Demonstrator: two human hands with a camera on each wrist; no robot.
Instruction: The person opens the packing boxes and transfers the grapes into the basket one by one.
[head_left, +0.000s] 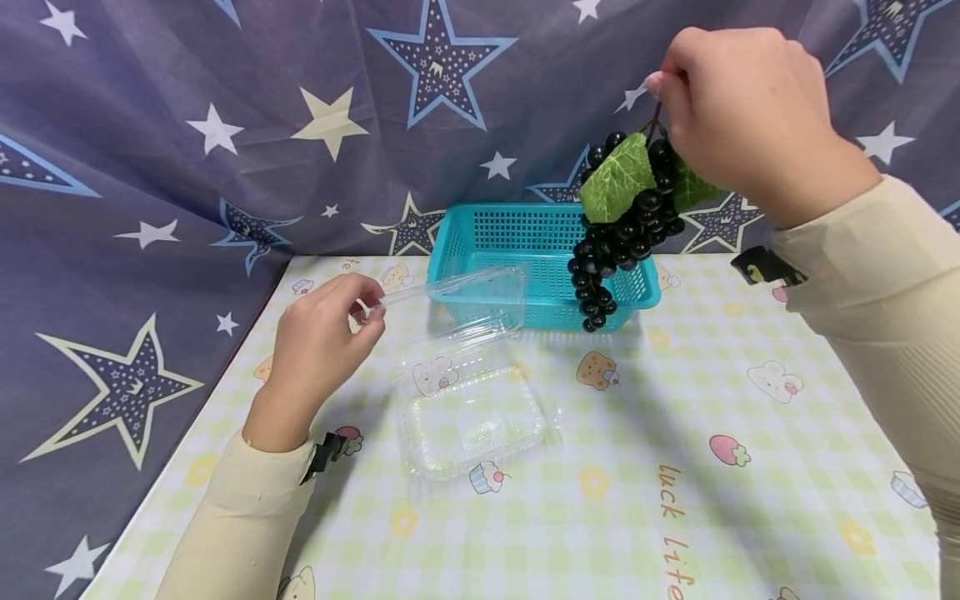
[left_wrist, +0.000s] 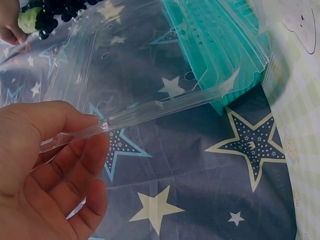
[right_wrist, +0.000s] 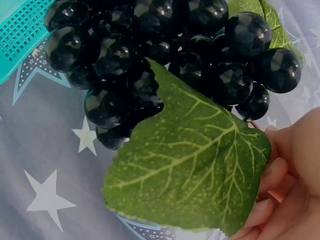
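A bunch of dark grapes (head_left: 626, 237) with green leaves (head_left: 619, 182) hangs by its stem from my right hand (head_left: 750, 108), which pinches the stem high up at the right. In the right wrist view a leaf (right_wrist: 195, 155) covers part of the grapes (right_wrist: 150, 50). My left hand (head_left: 318, 342) pinches the edge of the raised lid of a clear plastic clamshell box (head_left: 480, 421). The box's base lies on the table, with the lid (left_wrist: 165, 102) tilted up toward the back. Bare tablecloth pattern shows through the base.
A turquoise plastic basket (head_left: 495, 312) stands at the back of the table, behind the lid and partly below the grapes. The checked tablecloth (head_left: 615, 517) carries printed cartoon figures. Star-patterned fabric (head_left: 247, 75) hangs behind and at the left.
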